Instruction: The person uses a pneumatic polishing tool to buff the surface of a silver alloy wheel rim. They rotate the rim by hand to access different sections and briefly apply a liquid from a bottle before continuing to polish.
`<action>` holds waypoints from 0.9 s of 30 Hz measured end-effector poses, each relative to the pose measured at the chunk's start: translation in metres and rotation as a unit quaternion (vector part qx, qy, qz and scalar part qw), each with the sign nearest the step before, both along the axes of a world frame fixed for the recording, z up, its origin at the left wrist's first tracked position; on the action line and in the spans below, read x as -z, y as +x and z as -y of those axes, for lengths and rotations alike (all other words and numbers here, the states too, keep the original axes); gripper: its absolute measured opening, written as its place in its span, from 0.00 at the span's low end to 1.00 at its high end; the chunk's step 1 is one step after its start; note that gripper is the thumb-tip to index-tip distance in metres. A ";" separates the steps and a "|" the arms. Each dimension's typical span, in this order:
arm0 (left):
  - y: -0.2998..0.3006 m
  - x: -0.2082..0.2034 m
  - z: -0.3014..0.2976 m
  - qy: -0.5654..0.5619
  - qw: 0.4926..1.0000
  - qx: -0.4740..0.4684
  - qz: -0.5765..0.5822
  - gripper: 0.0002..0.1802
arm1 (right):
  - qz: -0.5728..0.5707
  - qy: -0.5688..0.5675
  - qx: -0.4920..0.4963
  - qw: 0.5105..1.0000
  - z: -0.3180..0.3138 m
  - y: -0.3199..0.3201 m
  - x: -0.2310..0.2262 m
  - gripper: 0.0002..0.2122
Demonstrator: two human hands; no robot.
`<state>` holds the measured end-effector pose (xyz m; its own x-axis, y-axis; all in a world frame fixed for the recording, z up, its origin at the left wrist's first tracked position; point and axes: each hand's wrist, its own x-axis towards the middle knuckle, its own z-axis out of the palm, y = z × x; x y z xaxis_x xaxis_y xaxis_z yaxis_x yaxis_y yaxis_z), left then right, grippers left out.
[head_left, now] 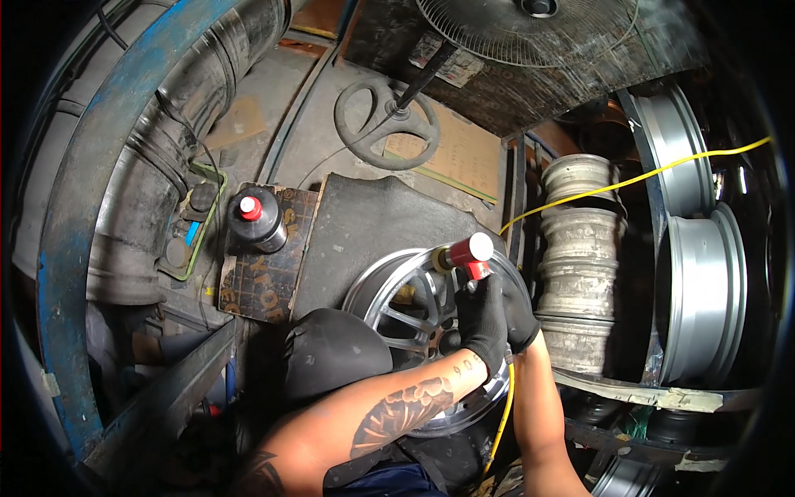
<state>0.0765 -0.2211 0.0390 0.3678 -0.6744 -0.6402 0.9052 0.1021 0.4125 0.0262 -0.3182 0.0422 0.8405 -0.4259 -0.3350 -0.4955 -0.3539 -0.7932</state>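
Observation:
A small red air polisher point(466, 253) with a white round cap and a yellowish pad rests its head over the upper rim of a silver alloy wheel point(383, 286). My left hand point(482, 321), in a black glove, is closed around the polisher's grip. Pressed against it on the right, my right hand point(519, 313), also gloved, is closed on the same tool; the left hand hides part of its fingers. A yellow air hose point(502, 414) runs down from below my hands. The wheel lies between my knees, its spokes partly covered by my left arm.
A dark bottle with a red cap point(259, 219) stands on a printed board point(257, 286) at the left. Old wheels point(580, 273) are stacked on the right, beside silver rims point(704, 298) on a rack. A pedestal fan point(530, 25) stands ahead, over its round base point(422, 137).

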 end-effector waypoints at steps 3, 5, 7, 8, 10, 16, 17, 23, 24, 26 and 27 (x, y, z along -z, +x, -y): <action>-0.003 0.002 0.001 0.000 1.000 0.006 -0.001 0.19 | 0.023 0.056 0.113 0.992 -0.014 -0.007 0.003 0.09; -0.004 0.001 0.000 -0.003 1.000 0.008 0.002 0.19 | 0.018 0.038 0.137 0.990 -0.009 -0.023 0.013 0.07; -0.005 -0.001 0.000 -0.006 1.000 0.011 0.000 0.19 | 0.024 0.005 0.135 0.991 -0.006 -0.037 0.020 0.04; -0.005 -0.002 0.001 -0.009 1.000 0.009 -0.003 0.19 | 0.033 -0.017 0.118 0.992 -0.007 -0.039 0.021 0.03; -0.005 -0.002 0.001 -0.007 1.000 0.011 0.001 0.19 | 0.043 -0.029 0.127 0.991 -0.012 -0.042 0.023 0.02; -0.010 -0.003 0.002 -0.011 1.000 0.015 -0.002 0.19 | 0.057 0.032 0.179 0.982 -0.016 -0.037 0.022 0.02; -0.011 -0.003 0.001 -0.010 1.000 0.015 -0.001 0.19 | 0.057 0.061 0.181 0.980 -0.014 -0.036 0.023 0.03; -0.009 0.002 0.000 -0.006 1.000 0.013 -0.001 0.18 | 0.057 -0.003 0.065 0.996 -0.018 0.001 -0.005 0.07; -0.011 0.002 0.001 -0.008 1.000 0.018 -0.003 0.18 | 0.048 0.004 0.057 0.997 -0.019 0.004 -0.010 0.07; -0.012 0.001 0.002 -0.011 1.000 0.020 -0.003 0.18 | 0.024 0.047 0.043 0.998 -0.019 0.007 -0.014 0.07; -0.012 0.002 0.002 -0.010 1.000 0.020 -0.003 0.18 | 0.015 0.086 0.043 0.995 -0.018 0.007 -0.013 0.06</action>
<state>0.0645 -0.2228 0.0368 0.3361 -0.7010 -0.6291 0.9115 0.0740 0.4046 0.0336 -0.2999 0.0550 0.8142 -0.4349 -0.3847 -0.4935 -0.1694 -0.8531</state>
